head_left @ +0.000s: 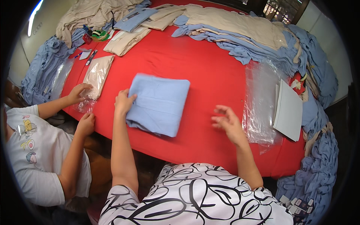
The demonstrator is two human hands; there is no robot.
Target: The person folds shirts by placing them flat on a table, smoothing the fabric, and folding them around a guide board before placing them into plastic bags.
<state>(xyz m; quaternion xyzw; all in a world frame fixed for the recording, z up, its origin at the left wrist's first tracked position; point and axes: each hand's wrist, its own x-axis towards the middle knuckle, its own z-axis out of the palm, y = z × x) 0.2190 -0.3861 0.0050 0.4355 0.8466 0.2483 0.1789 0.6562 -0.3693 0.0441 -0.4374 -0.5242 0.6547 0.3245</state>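
A folded light blue garment (159, 103) lies flat on the red-covered table in front of me. My left hand (125, 102) grips its left edge, thumb on top. Off to the garment's right, my right hand (227, 122) is held over the table with fingers apart and slightly curled, holding nothing. Nearest to that hand on its right is a stack of transparent plastic bags (258, 105). Pale grey-white card sheets (288, 110) rest against the right side of the bags.
At left, a co-worker's hands (83, 93) handle a bagged beige garment (98, 75). Packed garments (127, 40) lie at the far left. Blue and beige garments (240, 30) are piled along the back. More blue cloth (313, 176) hangs at the right edge. Pens and a tape dispenser (100, 35) sit far left.
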